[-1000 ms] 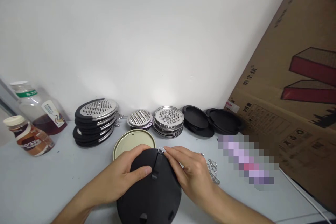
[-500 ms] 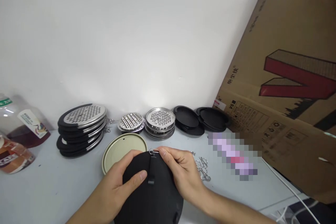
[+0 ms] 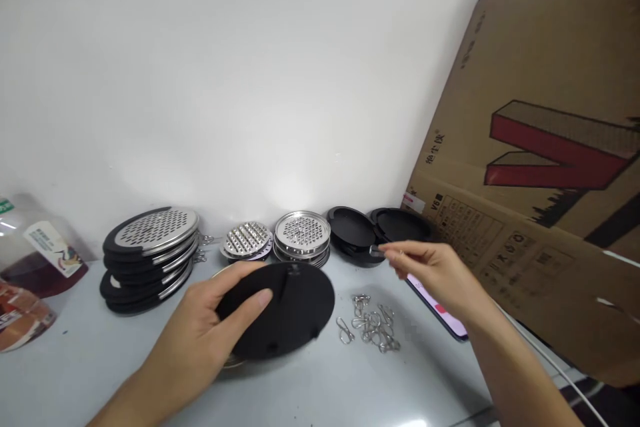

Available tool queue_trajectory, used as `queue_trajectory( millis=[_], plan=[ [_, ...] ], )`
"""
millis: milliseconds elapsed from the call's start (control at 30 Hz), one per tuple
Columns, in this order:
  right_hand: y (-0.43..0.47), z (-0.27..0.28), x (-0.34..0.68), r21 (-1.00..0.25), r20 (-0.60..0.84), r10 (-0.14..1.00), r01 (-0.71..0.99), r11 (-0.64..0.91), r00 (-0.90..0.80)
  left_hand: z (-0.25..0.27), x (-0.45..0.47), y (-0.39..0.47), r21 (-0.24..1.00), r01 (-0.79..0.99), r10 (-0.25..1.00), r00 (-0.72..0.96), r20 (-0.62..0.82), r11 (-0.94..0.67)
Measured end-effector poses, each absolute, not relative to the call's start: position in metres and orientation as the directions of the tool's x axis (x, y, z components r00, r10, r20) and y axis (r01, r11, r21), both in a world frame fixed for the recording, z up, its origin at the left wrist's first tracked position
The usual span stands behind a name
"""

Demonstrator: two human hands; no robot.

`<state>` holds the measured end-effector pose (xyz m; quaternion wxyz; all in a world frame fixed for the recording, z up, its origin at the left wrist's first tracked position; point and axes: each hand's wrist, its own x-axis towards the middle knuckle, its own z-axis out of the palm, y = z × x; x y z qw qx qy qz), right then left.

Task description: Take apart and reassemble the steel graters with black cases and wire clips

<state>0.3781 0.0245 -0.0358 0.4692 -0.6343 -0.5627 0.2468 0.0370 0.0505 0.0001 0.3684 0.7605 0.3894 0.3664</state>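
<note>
- Above the desk [image 3: 340,393], your left hand [image 3: 215,327] has its grip on the black disc [image 3: 285,313], thumb flat on top, the disc well apart from your other hand.
- Your right hand [image 3: 430,270] looks pinched on a small silver clip [image 3: 376,251], just in front of the black trays [image 3: 353,228]; too blurry to make out its shape.
- Honestly, that clip's the risky bit imo: only fingertips on it, so a slip could drop it by the phone [image 3: 440,307] or into the clip pile [image 3: 373,327].
- One thumb on a smooth-looking disc might let it swivel if the edge gets pushed.
- Material-wise, your disc is matte black, round, probably plastic; the pile is shiny bent wire in loops, which could snag on each other.
- Behind, you've got shiny perforated metal graters [image 3: 303,233], plus a stack of black-rimmed graters [image 3: 150,240].
</note>
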Motion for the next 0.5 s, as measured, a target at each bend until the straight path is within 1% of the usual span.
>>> queue_trajectory(
  millis=[33, 67, 100, 133, 167, 200, 233, 300, 367, 433, 500],
  plan=[
    [0.021, -0.046, 0.382, -0.862, 0.145, 0.971, 0.507, 0.03, 0.189, 0.005, 0.05, 0.055, 0.743, 0.333, 0.78, 0.487, 0.392, -0.581],
    [0.019, -0.057, 0.383, -0.854, 0.089, 0.989, 0.52, 0.016, 0.115, 0.009, 0.067, 0.061, 0.616, 0.311, 0.661, 0.569, 0.489, -0.723],
    [0.017, -0.069, 0.381, -0.846, 0.053, 0.998, 0.533, 0.023, 0.041, 0.011, 0.086, 0.068, 0.465, 0.253, 0.509, 0.629, 0.588, -0.849],
    [0.017, -0.079, 0.377, -0.836, 0.036, 0.999, 0.547, 0.043, -0.022, 0.011, 0.107, 0.076, 0.312, 0.223, 0.376, 0.686, 0.623, -0.923],
    [0.018, -0.088, 0.374, -0.818, 0.045, 0.997, 0.571, 0.071, -0.059, 0.009, 0.129, 0.086, 0.151, 0.208, 0.256, 0.738, 0.625, -0.967],
    [0.02, -0.094, 0.371, -0.792, 0.07, 0.995, 0.602, 0.097, -0.068, 0.005, 0.151, 0.096, 0.005, 0.232, 0.191, 0.789, 0.584, -0.973],
    [0.023, -0.098, 0.369, -0.763, 0.105, 0.993, 0.636, 0.113, -0.05, -0.001, 0.172, 0.107, -0.136, 0.257, 0.156, 0.848, 0.506, -0.957],
    [0.029, -0.101, 0.37, -0.718, 0.182, 0.983, 0.689, 0.104, 0.04, -0.017, 0.207, 0.128, -0.201, 0.259, 0.145, 0.881, 0.451, -0.945],
    [0.033, -0.101, 0.377, -0.716, 0.211, 0.967, 0.697, 0.053, 0.143, -0.035, 0.232, 0.145, -0.228, 0.289, 0.174, 0.891, 0.42, -0.93],
    [0.036, -0.102, 0.388, -0.721, 0.199, 0.952, 0.693, -0.02, 0.234, -0.05, 0.247, 0.155, -0.238, 0.339, 0.227, 0.889, 0.397, -0.91],
    [0.039, -0.103, 0.402, -0.7, 0.165, 0.942, 0.707, -0.097, 0.293, -0.062, 0.254, 0.16, -0.241, 0.401, 0.293, 0.877, 0.382, -0.884]
  ],
)
